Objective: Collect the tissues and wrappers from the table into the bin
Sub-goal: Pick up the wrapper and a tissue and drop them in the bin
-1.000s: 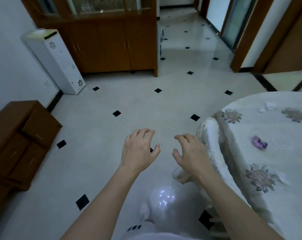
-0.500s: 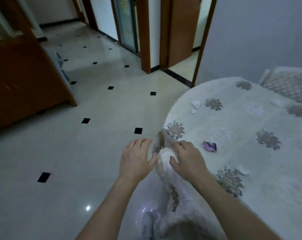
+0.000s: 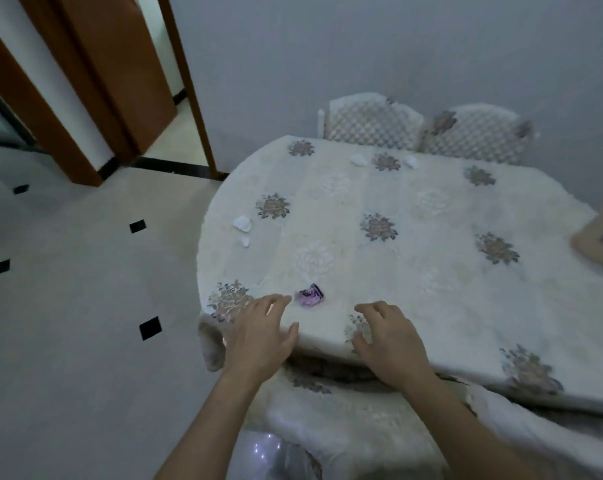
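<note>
One wide-angle view looks from the person's head, forward and down across the table (image 3: pixel 414 258); its near edge sits close below. It faces the wall (image 3: pixel 327 46) and two chairs (image 3: pixel 372 124) beyond; a door frame (image 3: pixel 188 81) stands at far left.

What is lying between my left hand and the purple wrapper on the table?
Nothing but bare tablecloth: the head view shows a narrow gap between the left hand and the purple wrapper.

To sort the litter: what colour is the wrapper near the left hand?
The wrapper is purple; head view.
</note>
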`<state>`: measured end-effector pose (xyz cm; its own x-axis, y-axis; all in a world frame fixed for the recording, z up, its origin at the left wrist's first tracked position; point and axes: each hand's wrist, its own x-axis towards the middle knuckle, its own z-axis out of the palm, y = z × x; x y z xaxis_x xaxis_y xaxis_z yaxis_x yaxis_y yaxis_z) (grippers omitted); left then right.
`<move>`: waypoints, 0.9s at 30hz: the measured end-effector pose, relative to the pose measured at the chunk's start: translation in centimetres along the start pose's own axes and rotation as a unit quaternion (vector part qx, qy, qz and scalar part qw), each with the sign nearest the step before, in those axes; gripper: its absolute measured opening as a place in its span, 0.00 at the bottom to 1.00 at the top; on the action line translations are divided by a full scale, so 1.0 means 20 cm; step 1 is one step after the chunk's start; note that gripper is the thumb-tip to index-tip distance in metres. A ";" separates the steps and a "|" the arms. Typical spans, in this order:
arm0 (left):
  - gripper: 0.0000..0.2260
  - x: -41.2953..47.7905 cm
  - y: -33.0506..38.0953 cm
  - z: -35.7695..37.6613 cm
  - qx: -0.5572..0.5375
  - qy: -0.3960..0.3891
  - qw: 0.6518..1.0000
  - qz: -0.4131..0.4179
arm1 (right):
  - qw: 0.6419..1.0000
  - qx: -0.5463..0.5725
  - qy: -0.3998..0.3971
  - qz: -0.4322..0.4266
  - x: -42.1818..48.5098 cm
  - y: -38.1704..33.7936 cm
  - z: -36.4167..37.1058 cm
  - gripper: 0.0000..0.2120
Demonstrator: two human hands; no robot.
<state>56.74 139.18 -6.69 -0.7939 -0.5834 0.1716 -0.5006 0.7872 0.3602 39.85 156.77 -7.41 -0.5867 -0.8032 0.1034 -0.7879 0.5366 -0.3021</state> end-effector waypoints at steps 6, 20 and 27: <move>0.18 0.19 -0.02 0.20 -0.031 -0.048 0.998 -0.001 | 0.997 -0.012 0.007 0.081 0.03 0.33 0.02 0.18; 0.25 0.53 -0.18 0.65 -0.080 -0.153 0.978 -0.117 | 0.966 0.050 -0.098 0.236 0.31 0.57 0.39 0.28; 0.24 0.60 -0.17 0.78 -0.041 -0.170 0.981 -0.085 | 0.966 0.025 -0.079 0.246 0.43 0.59 0.51 0.22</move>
<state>43.55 132.72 -20.23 -0.7772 -0.5935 -0.2091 -0.6178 0.6567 0.4325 27.44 153.64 -19.85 -0.8490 -0.4851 -0.2097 -0.4082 0.8539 -0.3227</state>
